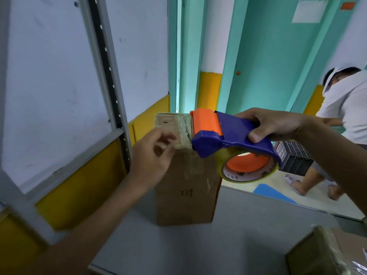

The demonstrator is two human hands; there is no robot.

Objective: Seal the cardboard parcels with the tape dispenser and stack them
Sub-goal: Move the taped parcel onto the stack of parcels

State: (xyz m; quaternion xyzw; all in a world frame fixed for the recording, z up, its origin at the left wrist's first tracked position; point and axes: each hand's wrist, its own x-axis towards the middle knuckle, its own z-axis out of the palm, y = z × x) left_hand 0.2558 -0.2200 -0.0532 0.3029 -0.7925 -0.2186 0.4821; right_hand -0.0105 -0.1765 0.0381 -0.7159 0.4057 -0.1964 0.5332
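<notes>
While your right hand (278,126) clasped the blue-and-orange plastic tape dispenser (228,133), the tall brown cardboard parcel (184,195) left of that grip seemed light, tippy; whether your left hand (151,155) pinched anything was unclear.

Setting: small packing or dispatch room. Evidence: grey worktop (248,225) at 6 o'clock carrying a cardboard parcel (184,195) at centre and a second parcel (313,253) at 5 o'clock. Tape dispenser (234,133) just above centre. Slotted metal racking upright (108,66) at 10 o'clock. Black plastic crate (294,157) at 3 o'clock. Teal door (278,56) at 1 o'clock.
</notes>
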